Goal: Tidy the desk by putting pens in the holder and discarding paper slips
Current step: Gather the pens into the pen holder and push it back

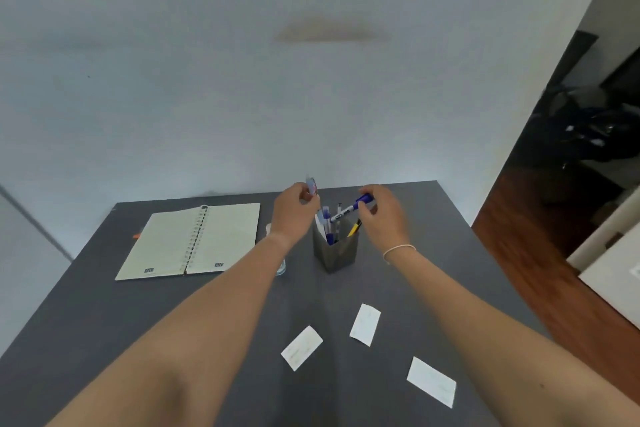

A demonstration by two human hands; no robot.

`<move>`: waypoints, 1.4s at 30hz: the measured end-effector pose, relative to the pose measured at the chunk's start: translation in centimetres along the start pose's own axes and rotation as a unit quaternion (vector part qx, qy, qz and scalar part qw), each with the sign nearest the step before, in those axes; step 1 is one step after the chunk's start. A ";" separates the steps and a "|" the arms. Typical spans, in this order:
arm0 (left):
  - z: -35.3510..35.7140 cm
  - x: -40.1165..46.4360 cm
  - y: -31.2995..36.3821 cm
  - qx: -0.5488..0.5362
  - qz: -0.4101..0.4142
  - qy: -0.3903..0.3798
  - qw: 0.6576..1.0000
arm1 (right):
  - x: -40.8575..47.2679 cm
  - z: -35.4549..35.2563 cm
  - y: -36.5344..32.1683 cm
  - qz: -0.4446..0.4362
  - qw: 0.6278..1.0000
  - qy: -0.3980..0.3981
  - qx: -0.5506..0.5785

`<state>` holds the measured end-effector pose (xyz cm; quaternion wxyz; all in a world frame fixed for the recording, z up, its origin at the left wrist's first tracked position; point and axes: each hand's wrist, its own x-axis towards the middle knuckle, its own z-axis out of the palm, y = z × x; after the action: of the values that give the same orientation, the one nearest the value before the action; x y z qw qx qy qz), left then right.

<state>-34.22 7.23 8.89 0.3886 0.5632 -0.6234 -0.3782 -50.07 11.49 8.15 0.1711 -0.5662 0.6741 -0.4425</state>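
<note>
Three paper slips lie nearest on the desk.
Right hand fingers pinch a blue marker above the holder; left hand grips a pen.

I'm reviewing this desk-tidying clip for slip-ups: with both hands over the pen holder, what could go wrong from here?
The right hand holds the blue marker almost flat over the holder; unless tipped upright, it may catch on the pens already standing inside and drop. The holder looks narrow and rather full, so a nudge from either hand might tip it. The left hand pinches a small item I cannot identify. Three paper slips remain near the front edge, easily brushed off by a forearm.
</note>
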 end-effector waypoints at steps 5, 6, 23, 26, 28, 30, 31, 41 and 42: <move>2.0 0.3 -2.0 0.028 -0.024 -0.020 0.999 | 0.1 2.0 2.4 -0.024 0.996 -0.064 -0.056; 2.2 0.4 -2.5 0.032 -0.029 -0.020 0.999 | 0.1 2.5 2.8 -0.025 0.995 -0.072 -0.064; 3.8 2.0 -5.5 0.070 -0.048 -0.066 0.994 | 0.4 4.8 5.8 0.007 0.993 -0.091 -0.069; 3.8 1.8 -5.6 0.081 -0.053 -0.057 0.994 | 0.4 4.5 5.9 0.012 0.996 -0.071 -0.054; 3.8 1.8 -5.8 0.084 -0.058 -0.045 0.994 | 0.3 4.2 6.0 0.024 0.998 -0.049 -0.031; 3.7 1.6 -5.8 0.074 -0.074 -0.038 0.994 | 0.1 4.1 6.2 0.055 0.998 -0.026 -0.006; 3.8 1.5 -5.9 0.064 -0.083 -0.037 0.994 | -0.1 4.0 6.4 0.073 0.997 -0.018 0.004; 4.6 -0.3 -8.0 -0.032 -0.191 -0.062 0.979 | -2.6 4.3 8.4 0.215 0.970 -0.084 0.076; 4.8 -0.5 -8.2 -0.038 -0.198 -0.066 0.977 | -2.6 4.5 8.4 0.226 0.966 -0.092 0.088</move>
<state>-35.15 7.26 -0.58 0.2851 0.6339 -0.5094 -0.5073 -51.14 11.83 -1.69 0.3777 -0.4199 0.7241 -0.3959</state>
